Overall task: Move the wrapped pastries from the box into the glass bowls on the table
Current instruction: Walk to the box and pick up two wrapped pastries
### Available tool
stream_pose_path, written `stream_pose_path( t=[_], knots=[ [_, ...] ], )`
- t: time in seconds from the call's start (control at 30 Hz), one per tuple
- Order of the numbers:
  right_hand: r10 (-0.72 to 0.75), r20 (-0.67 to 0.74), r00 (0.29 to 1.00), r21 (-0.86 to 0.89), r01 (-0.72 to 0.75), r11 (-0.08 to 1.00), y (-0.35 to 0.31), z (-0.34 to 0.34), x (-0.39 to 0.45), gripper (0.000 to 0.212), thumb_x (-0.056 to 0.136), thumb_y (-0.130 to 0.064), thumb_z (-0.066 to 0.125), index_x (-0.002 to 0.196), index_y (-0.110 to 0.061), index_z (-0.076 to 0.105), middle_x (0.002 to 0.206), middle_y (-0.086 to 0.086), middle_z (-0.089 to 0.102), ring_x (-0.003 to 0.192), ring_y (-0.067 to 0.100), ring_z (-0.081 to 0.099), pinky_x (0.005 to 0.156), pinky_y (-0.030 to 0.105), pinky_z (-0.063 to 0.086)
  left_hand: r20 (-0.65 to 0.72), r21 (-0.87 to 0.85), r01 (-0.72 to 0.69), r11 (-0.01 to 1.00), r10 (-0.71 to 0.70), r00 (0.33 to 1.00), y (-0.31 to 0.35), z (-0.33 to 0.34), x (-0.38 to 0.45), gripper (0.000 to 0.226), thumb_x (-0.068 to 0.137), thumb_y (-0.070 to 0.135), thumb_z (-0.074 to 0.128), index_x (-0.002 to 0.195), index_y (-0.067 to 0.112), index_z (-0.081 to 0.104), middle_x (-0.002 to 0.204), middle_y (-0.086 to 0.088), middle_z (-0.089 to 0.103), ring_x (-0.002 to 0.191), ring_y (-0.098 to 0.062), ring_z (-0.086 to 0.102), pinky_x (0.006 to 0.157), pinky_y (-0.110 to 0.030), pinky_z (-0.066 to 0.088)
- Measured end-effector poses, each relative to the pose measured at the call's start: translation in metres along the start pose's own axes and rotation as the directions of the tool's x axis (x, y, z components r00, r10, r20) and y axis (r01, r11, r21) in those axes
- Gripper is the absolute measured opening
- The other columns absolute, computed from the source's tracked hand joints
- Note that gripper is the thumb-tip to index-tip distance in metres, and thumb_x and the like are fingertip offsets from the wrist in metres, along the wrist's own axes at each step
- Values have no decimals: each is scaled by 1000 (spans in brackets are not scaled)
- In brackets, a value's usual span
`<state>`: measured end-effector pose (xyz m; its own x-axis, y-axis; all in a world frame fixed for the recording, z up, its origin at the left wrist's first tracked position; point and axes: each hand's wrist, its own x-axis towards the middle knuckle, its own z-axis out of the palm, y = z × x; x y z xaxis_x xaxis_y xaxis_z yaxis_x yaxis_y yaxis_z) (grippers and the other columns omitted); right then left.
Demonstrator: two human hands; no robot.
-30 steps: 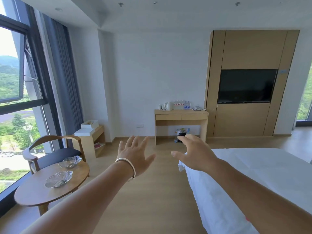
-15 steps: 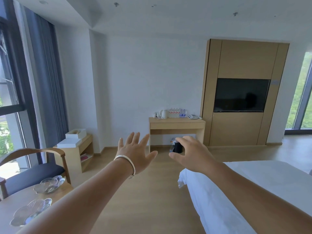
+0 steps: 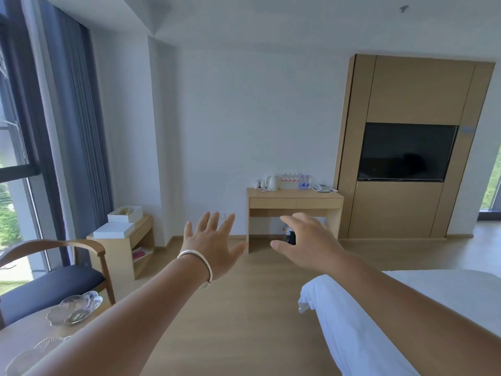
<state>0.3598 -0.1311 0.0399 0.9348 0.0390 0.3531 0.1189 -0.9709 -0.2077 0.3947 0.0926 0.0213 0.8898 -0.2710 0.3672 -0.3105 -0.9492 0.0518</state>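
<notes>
An open white box (image 3: pixel 125 213) with pale pastries inside stands on a low wooden shelf (image 3: pixel 119 246) by the left wall, its flat white lid (image 3: pixel 113 230) lying in front of it. Two glass bowls, one (image 3: pixel 74 308) further back and one (image 3: pixel 32 354) at the bottom left, sit on the round wooden table (image 3: pixel 24 331). My left hand (image 3: pixel 212 244), with a silver bangle on the wrist, is stretched forward with fingers spread and holds nothing. My right hand (image 3: pixel 306 244) reaches forward with relaxed fingers, empty. Both hands are in mid-air, far from the box.
A wooden armchair (image 3: pixel 54 278) with a dark seat stands between the table and the shelf. A white bed (image 3: pixel 379 321) fills the lower right. A desk (image 3: pixel 295 202) with kettle and bottles and a wall TV (image 3: pixel 406 151) are ahead. Wooden floor lies between.
The view has moved forward and turned a little right, so the table and bowls slid to the lower left and the shelf with the box came nearer. Both hands stay outstretched and empty.
</notes>
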Motion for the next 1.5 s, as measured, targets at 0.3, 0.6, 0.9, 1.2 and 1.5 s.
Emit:
stream_pose_path(
  t=[0.3, 0.6, 0.9, 1.2, 1.5],
  knots=[
    [-3, -38, 999, 16, 4, 1000, 63, 31, 117, 72, 89, -64, 48, 149, -27, 32, 153, -2, 31, 142, 15, 24, 113, 43, 22, -7, 33, 13, 999, -13, 1000, 3, 46, 137, 75, 88, 69, 20, 150, 34, -3, 161, -2, -1, 146, -19, -10, 116, -51, -3],
    [10, -1, 1000, 4, -10, 1000, 134, 52, 250, 73, 89, -65, 45, 150, -30, 27, 158, -2, 23, 145, 17, 18, 116, 48, 19, -25, 75, 7, 997, -5, 1000, 15, 103, 285, 75, 88, 70, 19, 150, 33, -4, 160, -3, 1, 146, -20, -8, 116, -52, -1],
    [-12, 19, 1000, 11, 12, 1000, 154, 108, 376, 74, 90, -64, 45, 151, -28, 26, 157, -1, 25, 144, 18, 20, 116, 47, 20, -14, 95, 38, 995, -37, 999, -31, 163, 404, 76, 87, 71, 19, 150, 34, -5, 160, -3, 2, 146, -21, -7, 115, -52, -1],
    [-1, 2, 1000, 22, 1, 1000, 144, 176, 534, 74, 89, -65, 46, 151, -29, 26, 157, -3, 25, 145, 16, 18, 116, 46, 21, -33, 82, 20, 996, -17, 999, -114, 213, 553, 76, 87, 71, 18, 150, 34, -3, 160, -3, 3, 146, -21, -7, 115, -52, -1],
    [21, 47, 999, 39, -23, 999, 141, 244, 662, 74, 89, -64, 47, 151, -29, 25, 154, -3, 27, 143, 17, 19, 115, 43, 21, 12, 69, 0, 998, -1, 1000, -178, 275, 672, 77, 87, 71, 19, 150, 34, -4, 160, -2, 4, 146, -21, -5, 115, -52, 0]
  ],
)
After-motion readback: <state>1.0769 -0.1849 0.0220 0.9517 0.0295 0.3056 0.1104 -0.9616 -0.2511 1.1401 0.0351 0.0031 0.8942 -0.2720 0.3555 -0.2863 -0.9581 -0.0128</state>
